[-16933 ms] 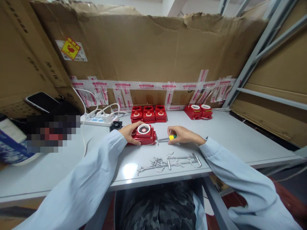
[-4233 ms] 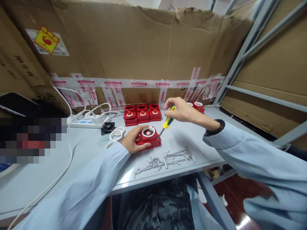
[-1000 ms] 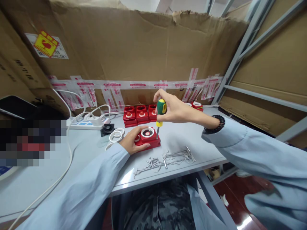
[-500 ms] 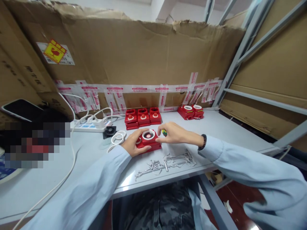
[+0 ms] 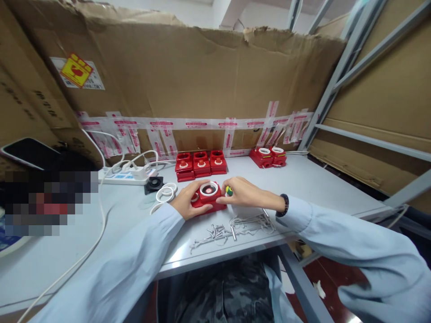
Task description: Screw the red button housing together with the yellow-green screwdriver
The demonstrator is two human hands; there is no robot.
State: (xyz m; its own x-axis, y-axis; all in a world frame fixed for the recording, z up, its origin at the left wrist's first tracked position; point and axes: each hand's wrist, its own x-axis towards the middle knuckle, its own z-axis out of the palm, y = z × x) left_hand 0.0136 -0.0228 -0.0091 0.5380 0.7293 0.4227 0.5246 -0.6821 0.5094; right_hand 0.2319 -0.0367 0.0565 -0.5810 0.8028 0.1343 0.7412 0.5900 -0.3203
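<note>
Right now the left hand (image 5: 186,204) clasps the red box (image 5: 208,197) at the table's (image 5: 319,188) middle, while the right hand (image 5: 243,194) apparently closes on a screwdriver (image 5: 229,190). Loose screws (image 5: 215,231) nearby could scatter if nudged.

red box (image 5: 209,201): glossy plastic | screws (image 5: 215,231): shiny metal | table (image 5: 319,188): smooth, matt

Screwdriver (image 5: 229,190): only a green and yellow bit of the handle shows; the right hand (image 5: 244,195) covers the rest.
Red box (image 5: 208,197): its left side is hidden under the left hand (image 5: 186,204).
Blurred patch (image 5: 47,202): pixelated, contents unreadable.
Screws (image 5: 215,232): too small to count.
</note>
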